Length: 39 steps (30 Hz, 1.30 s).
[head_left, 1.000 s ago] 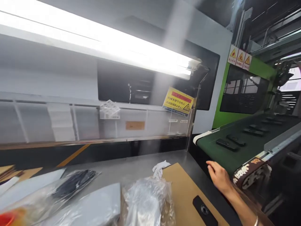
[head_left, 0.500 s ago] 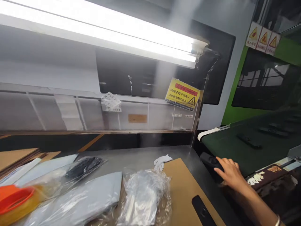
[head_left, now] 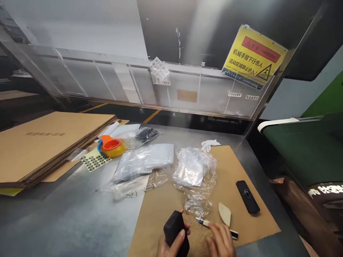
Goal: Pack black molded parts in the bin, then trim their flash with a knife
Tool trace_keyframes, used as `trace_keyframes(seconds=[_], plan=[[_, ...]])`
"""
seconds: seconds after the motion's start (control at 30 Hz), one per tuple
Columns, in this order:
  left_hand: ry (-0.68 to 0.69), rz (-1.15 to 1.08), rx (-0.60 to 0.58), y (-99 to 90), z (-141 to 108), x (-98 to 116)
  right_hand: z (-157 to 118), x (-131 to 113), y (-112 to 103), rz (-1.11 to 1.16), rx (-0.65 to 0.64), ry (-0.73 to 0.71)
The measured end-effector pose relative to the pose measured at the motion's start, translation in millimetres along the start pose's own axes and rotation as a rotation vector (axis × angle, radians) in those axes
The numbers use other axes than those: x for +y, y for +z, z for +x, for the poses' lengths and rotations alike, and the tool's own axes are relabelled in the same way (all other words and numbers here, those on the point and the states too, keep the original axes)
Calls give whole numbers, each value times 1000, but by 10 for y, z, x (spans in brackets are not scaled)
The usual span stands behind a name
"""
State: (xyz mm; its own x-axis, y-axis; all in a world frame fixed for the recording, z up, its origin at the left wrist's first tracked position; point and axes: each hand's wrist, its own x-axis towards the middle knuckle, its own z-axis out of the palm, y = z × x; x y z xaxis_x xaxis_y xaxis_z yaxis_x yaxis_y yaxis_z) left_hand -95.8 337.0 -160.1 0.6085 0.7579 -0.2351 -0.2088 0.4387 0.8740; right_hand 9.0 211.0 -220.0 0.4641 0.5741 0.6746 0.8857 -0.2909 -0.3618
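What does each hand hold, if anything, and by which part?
Left hand: black piece, by its lower half. Right hand: at the knife; cannot tell if gripped.

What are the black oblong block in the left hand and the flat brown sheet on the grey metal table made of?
The black oblong block seems to be plastic, maybe coated metal: matte, dark, barely shiny. The flat brown sheet looks like dull cardboard: plain tan, straight-edged, no gloss.

Shiny metal table (head_left: 72, 214). Behind it, clear panel (head_left: 211, 89) with yellow warning sign (head_left: 253, 59) near right end. Beyond, pale wall (head_left: 104, 26) with dark window (head_left: 163, 39). Yellow stripes (head_left: 152, 116) on dark floor (head_left: 174, 118). Green belt (head_left: 308, 146) at right.
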Motion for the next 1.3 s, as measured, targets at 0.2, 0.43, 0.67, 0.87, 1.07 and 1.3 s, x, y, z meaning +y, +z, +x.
trace_keyframes(seconds=[0.2, 0.43, 0.67, 0.87, 1.07, 1.3], plan=[[118, 243, -263, -261, -128, 14, 224, 552, -195, -400, -289, 167], [80, 284, -317, -420, -190, 38, 457, 836, -148, -402, -499, 161], [107, 434, -383, -338, -230, 262, 472, 459, -348, -129, -467, 188], [188, 558, -543, -217, -199, 367, 778, -529, -680, 550, -466, -219], [214, 729, -552, -279, -222, 379, 746, -633, -586, 536, -466, -160], [54, 338, -592, -258, -254, 250, 740, -703, -540, 640, -407, -13]])
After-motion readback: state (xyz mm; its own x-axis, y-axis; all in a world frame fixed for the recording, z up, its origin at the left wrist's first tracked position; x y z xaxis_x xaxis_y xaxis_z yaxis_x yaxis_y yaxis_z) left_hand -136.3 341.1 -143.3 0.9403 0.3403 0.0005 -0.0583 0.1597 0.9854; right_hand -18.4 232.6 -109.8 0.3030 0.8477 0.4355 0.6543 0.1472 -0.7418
